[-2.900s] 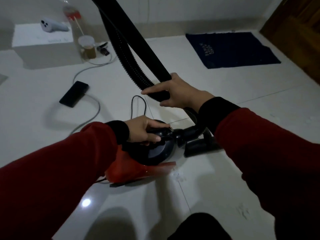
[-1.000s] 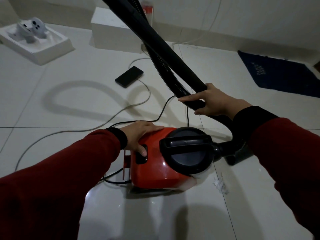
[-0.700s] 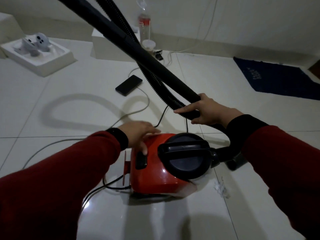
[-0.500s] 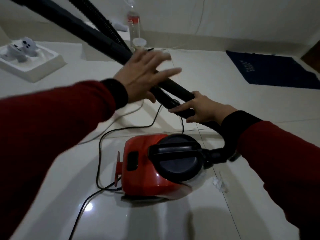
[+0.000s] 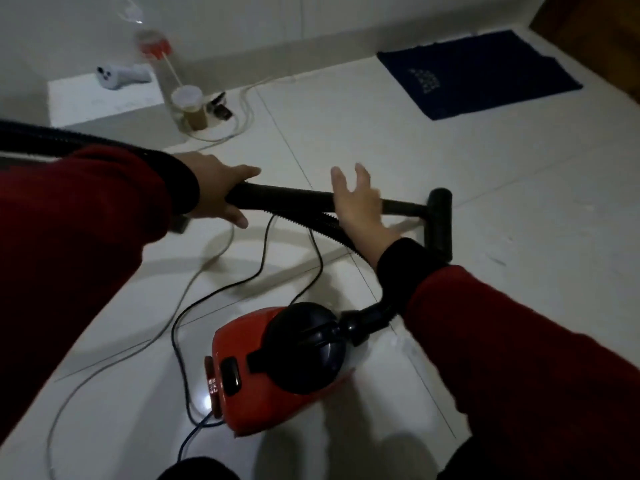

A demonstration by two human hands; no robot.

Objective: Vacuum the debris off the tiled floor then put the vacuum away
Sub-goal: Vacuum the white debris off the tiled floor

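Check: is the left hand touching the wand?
Touching. In the head view the left hand grips the black wand, thumb lying along its top and fingers curled underneath, with no gap showing.

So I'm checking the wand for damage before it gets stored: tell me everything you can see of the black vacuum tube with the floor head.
The black vacuum tube looks like smooth, rigid plastic and lies nearly level above the tiled floor. Its far end narrows and joins a black bar-shaped floor head set crosswise. The left hand grips its near end; the right hand, fingers spread, lies against its middle. A ribbed black hose runs beneath it. No damage shows, though the frame is dim and blurred.
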